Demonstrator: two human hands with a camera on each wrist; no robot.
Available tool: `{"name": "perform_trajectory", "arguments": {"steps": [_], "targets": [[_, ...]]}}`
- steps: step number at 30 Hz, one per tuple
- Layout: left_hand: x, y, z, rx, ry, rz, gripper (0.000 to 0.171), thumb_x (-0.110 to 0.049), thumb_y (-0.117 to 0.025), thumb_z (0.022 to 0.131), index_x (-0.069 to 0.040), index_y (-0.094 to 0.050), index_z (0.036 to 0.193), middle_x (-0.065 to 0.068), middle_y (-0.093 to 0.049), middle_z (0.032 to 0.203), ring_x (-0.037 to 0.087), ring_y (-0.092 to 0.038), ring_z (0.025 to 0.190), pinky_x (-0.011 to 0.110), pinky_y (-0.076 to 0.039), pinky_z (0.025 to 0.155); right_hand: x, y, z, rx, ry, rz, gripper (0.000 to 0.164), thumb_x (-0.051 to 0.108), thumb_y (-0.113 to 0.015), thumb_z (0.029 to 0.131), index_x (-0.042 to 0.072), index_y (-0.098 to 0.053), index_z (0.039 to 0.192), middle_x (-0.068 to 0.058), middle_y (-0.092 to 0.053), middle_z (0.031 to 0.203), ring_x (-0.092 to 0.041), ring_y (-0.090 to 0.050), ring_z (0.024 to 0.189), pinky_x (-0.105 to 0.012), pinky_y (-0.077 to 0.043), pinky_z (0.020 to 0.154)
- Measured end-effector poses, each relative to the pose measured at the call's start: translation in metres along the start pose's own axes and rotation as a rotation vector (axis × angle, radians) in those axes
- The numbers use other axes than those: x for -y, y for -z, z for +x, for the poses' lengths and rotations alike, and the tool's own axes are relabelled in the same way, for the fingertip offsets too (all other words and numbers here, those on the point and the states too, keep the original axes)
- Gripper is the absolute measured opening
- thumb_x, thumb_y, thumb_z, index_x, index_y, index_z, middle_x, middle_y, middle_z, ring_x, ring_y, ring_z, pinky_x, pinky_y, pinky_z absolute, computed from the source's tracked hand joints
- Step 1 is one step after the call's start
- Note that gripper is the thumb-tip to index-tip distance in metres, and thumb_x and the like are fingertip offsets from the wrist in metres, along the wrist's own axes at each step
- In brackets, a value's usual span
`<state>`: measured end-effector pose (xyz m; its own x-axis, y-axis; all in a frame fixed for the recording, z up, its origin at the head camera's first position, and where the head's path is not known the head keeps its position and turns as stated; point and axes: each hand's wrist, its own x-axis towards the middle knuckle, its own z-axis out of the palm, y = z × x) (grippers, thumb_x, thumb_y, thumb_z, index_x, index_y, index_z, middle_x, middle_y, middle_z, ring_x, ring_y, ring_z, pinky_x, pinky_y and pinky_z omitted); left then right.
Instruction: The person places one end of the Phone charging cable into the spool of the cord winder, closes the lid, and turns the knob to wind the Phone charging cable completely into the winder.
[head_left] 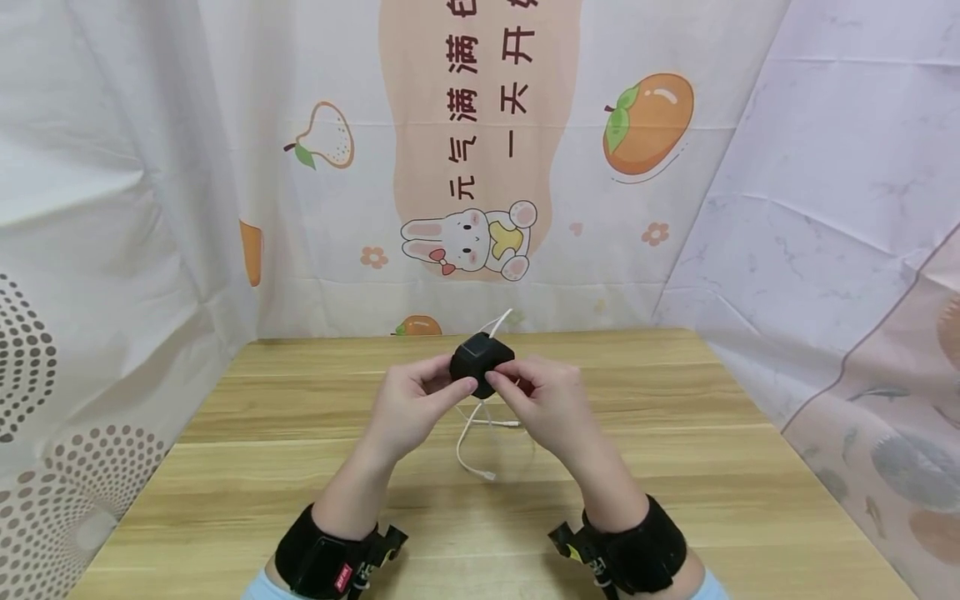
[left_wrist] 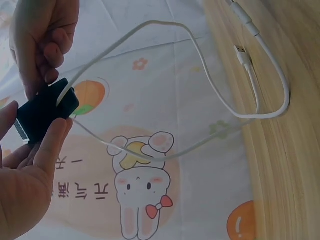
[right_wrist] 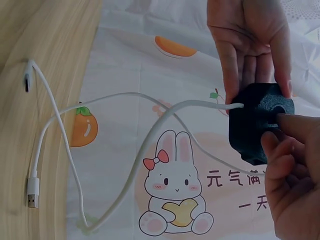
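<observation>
Both hands hold a small black faceted box (head_left: 477,360) up over the table, near its far part. My left hand (head_left: 405,408) grips its left side between thumb and fingers. From the right, the thumb and fingers of my right hand (head_left: 551,408) pinch it, close to a round recess that shows in the right wrist view. A white USB cable (right_wrist: 145,145) comes out of the box (right_wrist: 252,120) and loops down toward the tabletop. Its flat metal-tipped USB plug (right_wrist: 33,192) and a smaller, narrow plug (right_wrist: 27,80) lie at the loose ends.
The wood-grain table (head_left: 300,467) ends at a hanging cloth (head_left: 330,225) printed with fruit and a rabbit. More cloth hangs at the left (head_left: 112,208) and right (head_left: 810,250) sides. Each wrist wears a black strap (head_left: 322,554) with a small camera mount.
</observation>
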<state>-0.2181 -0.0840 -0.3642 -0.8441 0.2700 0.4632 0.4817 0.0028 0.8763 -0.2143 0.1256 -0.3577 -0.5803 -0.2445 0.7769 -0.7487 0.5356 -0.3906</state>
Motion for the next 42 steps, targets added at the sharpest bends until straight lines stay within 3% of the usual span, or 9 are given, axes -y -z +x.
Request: {"name": "perform_trajectory", "arguments": {"steps": [10, 16, 22, 27, 30, 38, 42], "targets": [[-0.001, -0.009, -0.002, -0.014, -0.078, 0.111, 0.033, -0.018, -0.079, 0.092, -0.005, -0.074, 0.122, 0.004, -0.077, 0.097, 0.019, -0.074, 0.082, 0.033, -0.061, 0.072, -0.002, -0.006, -0.003, -0.039, 0.034, -0.054, 0.017, 0.003, -0.077, 0.087, 0.010, -0.071, 0.072, 0.008, -0.052, 0.060, -0.003, -0.042, 0.051, -0.017, -0.034, 0.044], [0.002, -0.008, -0.003, -0.008, -0.114, 0.086, 0.036, -0.015, -0.078, 0.092, -0.006, -0.072, 0.126, 0.006, -0.075, 0.109, 0.019, -0.073, 0.094, 0.034, -0.060, 0.078, 0.003, -0.006, -0.002, -0.047, -0.075, 0.060, 0.020, 0.002, -0.074, 0.089, 0.009, -0.072, 0.071, 0.009, -0.057, 0.059, -0.003, -0.047, 0.048, -0.017, -0.039, 0.043], [0.003, -0.006, -0.004, -0.044, -0.169, 0.056, 0.036, -0.009, -0.077, 0.092, -0.004, -0.071, 0.127, 0.007, -0.071, 0.116, 0.024, -0.072, 0.101, 0.035, -0.060, 0.080, 0.012, -0.009, 0.002, -0.050, -0.305, 0.314, 0.025, 0.005, -0.070, 0.094, 0.006, -0.073, 0.070, -0.001, -0.063, 0.059, -0.010, -0.053, 0.047, -0.024, -0.044, 0.042], [0.005, -0.007, -0.003, -0.067, -0.222, 0.032, 0.035, -0.003, -0.078, 0.090, 0.000, -0.072, 0.125, 0.010, -0.067, 0.114, 0.027, -0.071, 0.103, 0.036, -0.059, 0.083, 0.017, -0.011, 0.003, -0.056, -0.536, 0.678, 0.029, 0.005, -0.066, 0.097, -0.006, -0.066, 0.070, -0.010, -0.058, 0.058, -0.011, -0.042, 0.041, -0.022, -0.035, 0.037], [0.005, -0.008, -0.003, -0.076, -0.255, 0.005, 0.037, 0.002, -0.078, 0.087, 0.003, -0.071, 0.123, 0.013, -0.065, 0.113, 0.028, -0.070, 0.105, 0.038, -0.058, 0.086, 0.018, -0.012, 0.003, -0.074, -0.636, 0.888, 0.028, 0.004, -0.064, 0.098, -0.012, -0.062, 0.075, -0.009, -0.057, 0.060, -0.010, -0.042, 0.040, -0.021, -0.033, 0.036], [0.009, -0.012, 0.000, -0.098, -0.312, -0.027, 0.042, 0.010, -0.080, 0.081, 0.006, -0.071, 0.122, 0.016, -0.063, 0.113, 0.027, -0.069, 0.102, 0.040, -0.057, 0.088, 0.014, -0.010, 0.003, -0.013, -0.831, 1.306, 0.034, 0.004, -0.053, 0.103, 0.005, -0.068, 0.073, 0.002, -0.058, 0.062, -0.001, -0.046, 0.044, -0.014, -0.036, 0.039], [0.013, -0.012, 0.001, -0.108, -0.317, -0.011, 0.042, 0.010, -0.081, 0.081, 0.007, -0.070, 0.122, 0.015, -0.063, 0.112, 0.026, -0.069, 0.101, 0.039, -0.057, 0.088, 0.011, -0.009, 0.003, 0.027, -0.905, 1.426, 0.038, 0.006, -0.048, 0.106, 0.006, -0.072, 0.078, 0.004, -0.060, 0.065, 0.000, -0.046, 0.047, -0.013, -0.037, 0.043]]}}
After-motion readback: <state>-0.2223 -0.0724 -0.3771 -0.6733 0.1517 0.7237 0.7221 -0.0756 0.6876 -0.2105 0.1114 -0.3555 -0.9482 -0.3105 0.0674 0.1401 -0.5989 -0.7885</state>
